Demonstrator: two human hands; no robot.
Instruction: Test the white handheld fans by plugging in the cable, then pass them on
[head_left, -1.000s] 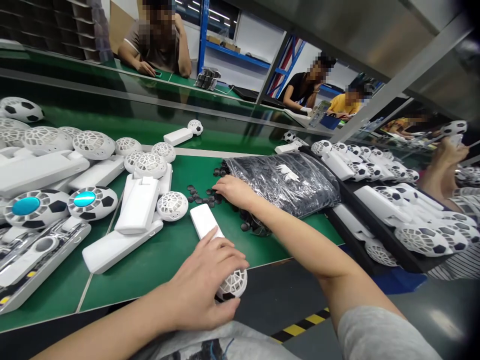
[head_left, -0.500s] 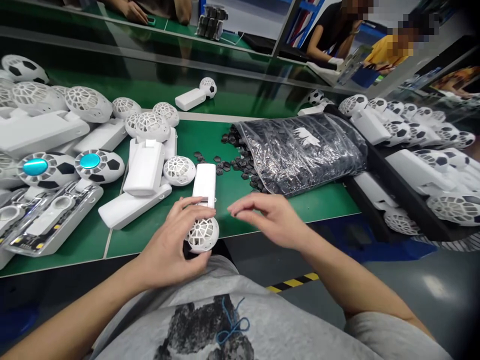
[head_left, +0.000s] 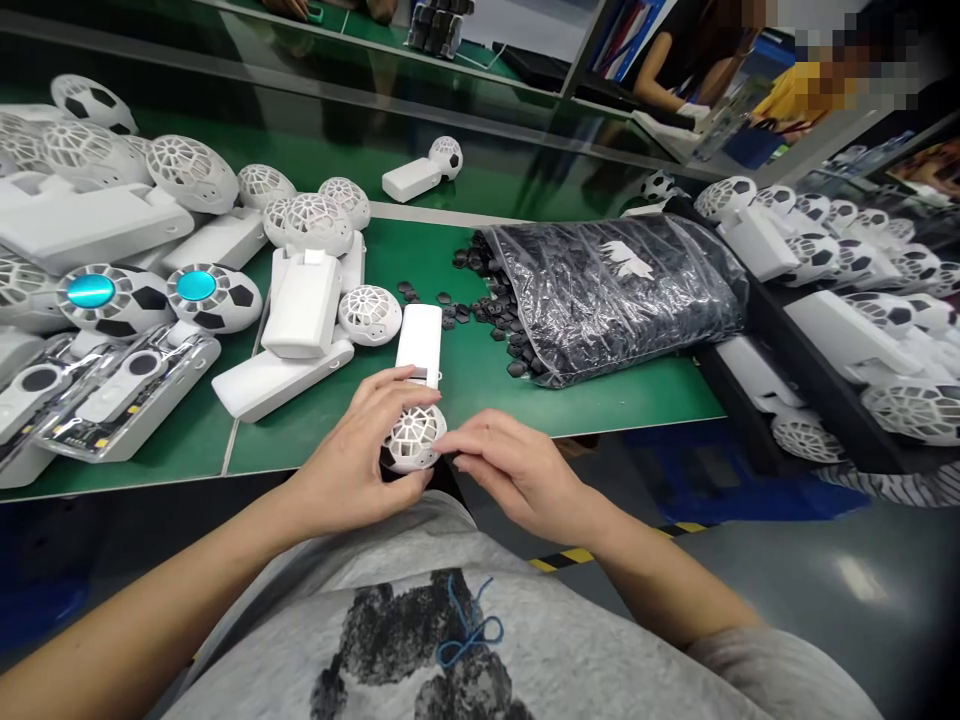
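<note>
My left hand (head_left: 358, 452) is wrapped round the round head of a white handheld fan (head_left: 417, 432). The fan's grille has a football-like pattern, and its white handle (head_left: 419, 342) points away from me over the table edge. A dark patch shows on the lower left of the head. My right hand (head_left: 517, 465) is at the right side of the head, thumb and fingers drawn together with the fingertips at its rim. Anything between those fingers is hidden. Beyond the fan lie small black pentagon pieces (head_left: 459, 315), loose on the green table (head_left: 375, 395).
A clear plastic bag (head_left: 622, 300) spills many black pieces from its open left end. White fans (head_left: 304, 300) are piled on the left, two with blue discs (head_left: 196, 286). Black trays (head_left: 795, 370) of fans stand right. One fan (head_left: 412, 180) lies farther back. Co-workers sit beyond.
My right hand has moved left and down to the fan head's rim. My left hand still holds the fan. The whole view has shifted slightly.
</note>
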